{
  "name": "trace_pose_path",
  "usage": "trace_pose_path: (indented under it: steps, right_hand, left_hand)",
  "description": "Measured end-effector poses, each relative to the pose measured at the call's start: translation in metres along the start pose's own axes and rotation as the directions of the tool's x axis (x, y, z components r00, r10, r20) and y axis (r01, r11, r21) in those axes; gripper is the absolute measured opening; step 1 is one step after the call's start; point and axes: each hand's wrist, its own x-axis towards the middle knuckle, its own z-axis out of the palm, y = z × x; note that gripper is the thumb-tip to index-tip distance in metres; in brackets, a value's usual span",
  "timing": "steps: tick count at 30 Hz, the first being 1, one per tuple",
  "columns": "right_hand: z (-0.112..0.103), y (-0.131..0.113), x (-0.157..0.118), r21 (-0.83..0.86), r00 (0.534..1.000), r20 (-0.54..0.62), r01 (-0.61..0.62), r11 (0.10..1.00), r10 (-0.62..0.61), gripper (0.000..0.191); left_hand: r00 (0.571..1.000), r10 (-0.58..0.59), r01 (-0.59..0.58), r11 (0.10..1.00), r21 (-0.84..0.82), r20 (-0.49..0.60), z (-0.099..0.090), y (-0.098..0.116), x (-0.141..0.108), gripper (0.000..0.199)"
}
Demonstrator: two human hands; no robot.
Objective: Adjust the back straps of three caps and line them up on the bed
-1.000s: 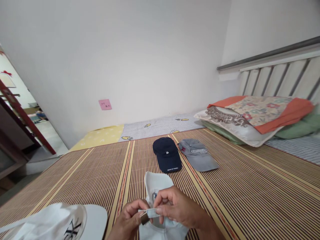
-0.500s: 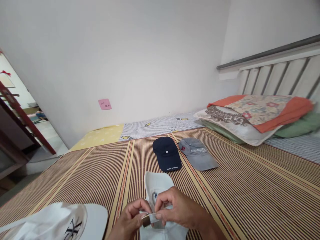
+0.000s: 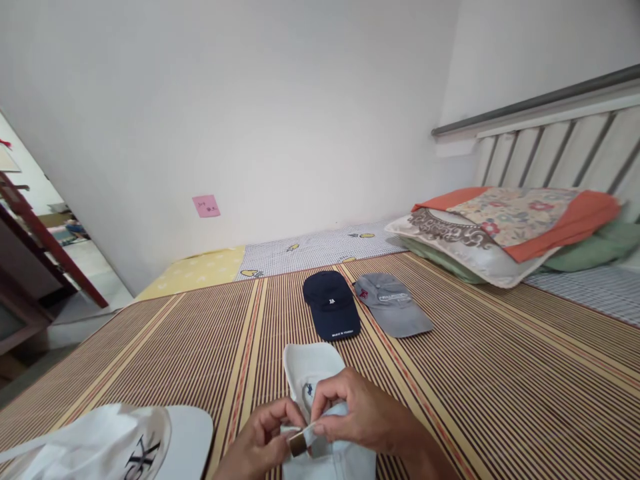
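A white baseball cap (image 3: 314, 362) lies in front of me on the mat, its brim pointing away and a small dark blue emblem on it. Its back strap carries a brass-coloured metal buckle (image 3: 298, 445). My left hand (image 3: 265, 437) pinches the strap at the buckle between thumb and fingers. Just right of the buckle, my right hand (image 3: 350, 413) grips the light strap between thumb and forefinger. Both hands hide part of the cap's crown. Beyond it rest a navy cap (image 3: 331, 303) and, right beside that, a grey cap (image 3: 393, 303).
Another white cap (image 3: 185, 433) with black letters lies at the lower left. Pillows (image 3: 500, 233) are stacked at the right, by a slatted white headboard (image 3: 550, 150). A striped mat (image 3: 480, 373) covers the bed. A pink note (image 3: 206, 206) is on the wall.
The buckle has turned and shifted slightly right, closer to my right fingers. Both hands keep hold of the strap. The whole view has moved slightly; the other caps lie as before.
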Motion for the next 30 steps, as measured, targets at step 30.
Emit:
trace_pose_path:
  steps: [30]
  right_hand:
    - [0.000,0.009,0.001,0.207,0.997,0.055,-0.060,0.976,0.050,0.013]
  left_hand:
    - [0.997,0.072,-0.068,0.987,-0.147,0.022,0.006,-0.012,0.005,0.038]
